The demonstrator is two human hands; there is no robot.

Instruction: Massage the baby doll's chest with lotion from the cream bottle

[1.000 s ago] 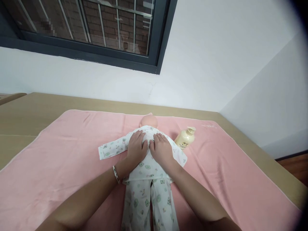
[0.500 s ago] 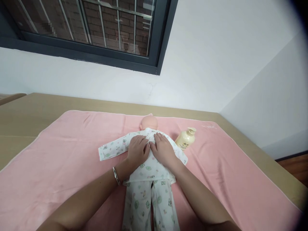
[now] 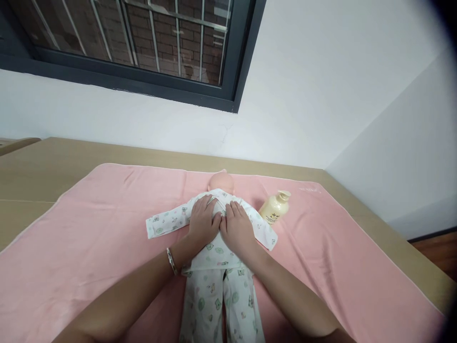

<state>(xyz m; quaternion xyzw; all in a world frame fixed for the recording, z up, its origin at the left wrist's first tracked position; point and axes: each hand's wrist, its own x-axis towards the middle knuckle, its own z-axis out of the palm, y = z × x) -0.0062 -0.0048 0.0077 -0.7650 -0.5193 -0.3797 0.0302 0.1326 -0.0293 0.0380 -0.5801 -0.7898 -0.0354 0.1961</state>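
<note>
Your left hand [image 3: 204, 219] and right hand [image 3: 238, 228] lie flat (neither nearer) on the clothed doll [image 3: 216, 255], its long axis running away from you, head [image 3: 221, 182] farthest, over the pink cloth [image 3: 114, 224].

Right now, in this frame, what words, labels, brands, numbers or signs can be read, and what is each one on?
No text can be read.
Cream bottle: dark print on its side, too small and blurred to read.
Pink cloth: faint pale marks near its far right corner, perhaps lettering, too faint to read.
Patterned top: small printed motifs, no legible words.
</note>
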